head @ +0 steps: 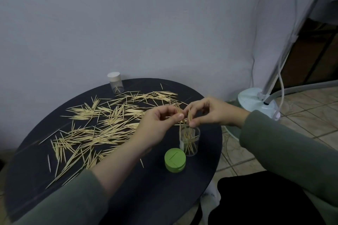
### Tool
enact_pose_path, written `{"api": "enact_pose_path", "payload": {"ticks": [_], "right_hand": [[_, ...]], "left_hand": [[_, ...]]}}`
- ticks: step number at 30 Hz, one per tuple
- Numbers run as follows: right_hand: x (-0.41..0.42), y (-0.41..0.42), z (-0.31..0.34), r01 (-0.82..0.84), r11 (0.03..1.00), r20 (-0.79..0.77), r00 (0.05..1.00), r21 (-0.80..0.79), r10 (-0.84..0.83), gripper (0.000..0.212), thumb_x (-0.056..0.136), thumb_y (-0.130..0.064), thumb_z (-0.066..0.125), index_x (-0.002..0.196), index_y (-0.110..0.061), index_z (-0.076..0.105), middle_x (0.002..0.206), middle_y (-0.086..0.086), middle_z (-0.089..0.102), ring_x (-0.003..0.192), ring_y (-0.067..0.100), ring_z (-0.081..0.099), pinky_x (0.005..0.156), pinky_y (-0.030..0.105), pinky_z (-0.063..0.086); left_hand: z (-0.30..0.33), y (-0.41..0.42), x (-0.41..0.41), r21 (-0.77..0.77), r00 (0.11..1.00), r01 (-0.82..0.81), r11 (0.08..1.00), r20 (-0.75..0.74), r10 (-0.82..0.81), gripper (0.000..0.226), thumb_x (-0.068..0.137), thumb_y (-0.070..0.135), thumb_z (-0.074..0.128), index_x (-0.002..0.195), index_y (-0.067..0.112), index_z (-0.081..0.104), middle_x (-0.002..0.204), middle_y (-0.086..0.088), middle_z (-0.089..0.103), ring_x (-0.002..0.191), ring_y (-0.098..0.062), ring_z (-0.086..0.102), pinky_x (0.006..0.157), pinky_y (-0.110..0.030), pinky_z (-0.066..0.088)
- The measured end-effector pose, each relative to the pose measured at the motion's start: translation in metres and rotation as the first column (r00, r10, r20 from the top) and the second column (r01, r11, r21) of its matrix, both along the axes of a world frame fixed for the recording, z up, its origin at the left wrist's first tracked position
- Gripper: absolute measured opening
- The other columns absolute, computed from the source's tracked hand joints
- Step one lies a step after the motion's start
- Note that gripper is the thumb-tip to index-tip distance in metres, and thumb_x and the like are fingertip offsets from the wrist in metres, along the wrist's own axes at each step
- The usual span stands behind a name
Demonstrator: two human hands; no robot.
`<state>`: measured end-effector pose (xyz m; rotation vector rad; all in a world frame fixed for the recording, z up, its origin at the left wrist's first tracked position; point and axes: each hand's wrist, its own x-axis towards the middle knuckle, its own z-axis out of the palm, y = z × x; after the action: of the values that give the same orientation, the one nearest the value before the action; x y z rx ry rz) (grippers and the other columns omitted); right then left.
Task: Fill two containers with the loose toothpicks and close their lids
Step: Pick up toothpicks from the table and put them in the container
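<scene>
Both hands, left hand (161, 120) and right hand (210, 113), pinch a toothpick bundle (188, 115) over the open container (190, 140) | light, stiff, sharp-tipped; best gripped mid-length

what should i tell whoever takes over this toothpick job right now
Left hand and right hand: both pinch a small bundle of toothpicks right above the open clear container.
That container stands at the table's near right and is only partly filled; its green lid lies beside it, off.
The second container stands at the far edge, white cap on, with just a few picks visible inside.
Most loose toothpicks are scattered across the table.
Left: drop this bundle in, keep gathering, fill both, close both lids.
</scene>
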<state>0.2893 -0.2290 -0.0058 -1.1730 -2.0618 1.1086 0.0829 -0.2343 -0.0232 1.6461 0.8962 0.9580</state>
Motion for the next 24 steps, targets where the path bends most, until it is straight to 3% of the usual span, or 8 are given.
{"api": "enact_pose_path", "payload": {"ticks": [3, 7, 9, 14, 18, 21, 24], "right_hand": [[0.000, 0.003, -0.003, -0.011, 1.000, 0.056, 0.998, 0.002, 0.011, 0.011, 0.075, -0.014, 0.077, 0.078, -0.024, 0.073, 0.107, 0.005, 0.067, 0.104, 0.024, 0.062, 0.096, 0.040, 0.049], [-0.001, 0.003, -0.003, -0.016, 0.999, 0.057, 0.998, 0.029, 0.015, 0.012, 0.072, -0.019, 0.078, 0.073, -0.030, 0.072, 0.102, 0.011, 0.067, 0.103, 0.031, 0.060, 0.096, 0.046, 0.045], [-0.001, 0.004, -0.004, -0.022, 0.999, 0.060, 0.998, 0.033, 0.020, 0.012, 0.072, -0.022, 0.082, 0.078, -0.023, 0.072, 0.100, 0.015, 0.067, 0.100, 0.035, 0.059, 0.095, 0.048, 0.045], [0.003, 0.004, -0.006, -0.040, 0.998, 0.033, 0.999, 0.048, 0.039, 0.028, 0.067, -0.041, 0.076, 0.086, -0.021, 0.070, 0.091, 0.020, 0.063, 0.081, 0.025, 0.056, 0.078, 0.038, 0.046], [0.006, 0.008, -0.008, -0.052, 0.996, 0.100, 0.994, 0.079, 0.044, 0.025, 0.069, -0.040, 0.076, 0.084, -0.022, 0.069, 0.094, 0.018, 0.066, 0.087, 0.037, 0.058, 0.083, 0.048, 0.047], [0.006, 0.009, -0.009, -0.061, 0.996, 0.119, 0.991, 0.072, 0.052, 0.020, 0.070, -0.038, 0.075, 0.080, -0.023, 0.066, 0.095, 0.012, 0.067, 0.087, 0.034, 0.058, 0.082, 0.044, 0.048], [0.007, 0.010, -0.010, -0.051, 0.997, 0.073, 0.996, 0.052, 0.047, 0.021, 0.072, -0.039, 0.072, 0.080, -0.021, 0.065, 0.090, 0.012, 0.065, 0.082, 0.022, 0.059, 0.077, 0.031, 0.049]], "left_hand": [[-0.003, 0.000, 0.002, 0.020, 1.000, 0.009, 1.000, -0.002, -0.009, 0.010, 0.088, 0.008, 0.064, 0.095, 0.009, 0.071, 0.084, 0.000, 0.068, 0.059, 0.007, 0.057, 0.056, -0.005, 0.040], [0.002, 0.002, 0.004, 0.001, 0.995, -0.053, 0.999, 0.083, 0.053, 0.010, 0.089, 0.007, 0.063, 0.097, 0.008, 0.069, 0.080, 0.002, 0.066, 0.050, 0.008, 0.054, 0.046, -0.002, 0.036], [0.005, 0.003, 0.004, 0.000, 0.991, -0.062, 0.998, 0.119, 0.061, 0.009, 0.089, 0.005, 0.062, 0.096, 0.008, 0.068, 0.080, 0.002, 0.066, 0.050, 0.008, 0.054, 0.045, -0.002, 0.036], [0.001, 0.004, 0.006, 0.004, 0.996, -0.030, 1.000, 0.080, 0.029, 0.011, 0.088, 0.008, 0.064, 0.097, 0.009, 0.069, 0.081, 0.002, 0.067, 0.056, 0.008, 0.057, 0.051, -0.004, 0.040], [-0.009, 0.008, 0.005, 0.055, 0.997, 0.026, 0.998, -0.076, -0.022, 0.008, 0.085, 0.016, 0.070, 0.093, 0.016, 0.072, 0.090, 0.000, 0.072, 0.088, -0.012, 0.067, 0.081, -0.029, 0.055], [-0.012, 0.011, 0.004, 0.059, 0.992, 0.026, 0.998, -0.129, -0.019, 0.014, 0.082, 0.023, 0.073, 0.094, 0.018, 0.073, 0.090, 0.001, 0.072, 0.080, -0.007, 0.065, 0.077, -0.029, 0.053], [-0.012, 0.013, 0.001, 0.076, 0.985, 0.039, 0.996, -0.172, -0.026, 0.016, 0.082, 0.031, 0.073, 0.096, 0.024, 0.074, 0.087, 0.004, 0.071, 0.067, 0.000, 0.058, 0.067, -0.023, 0.047]]}}
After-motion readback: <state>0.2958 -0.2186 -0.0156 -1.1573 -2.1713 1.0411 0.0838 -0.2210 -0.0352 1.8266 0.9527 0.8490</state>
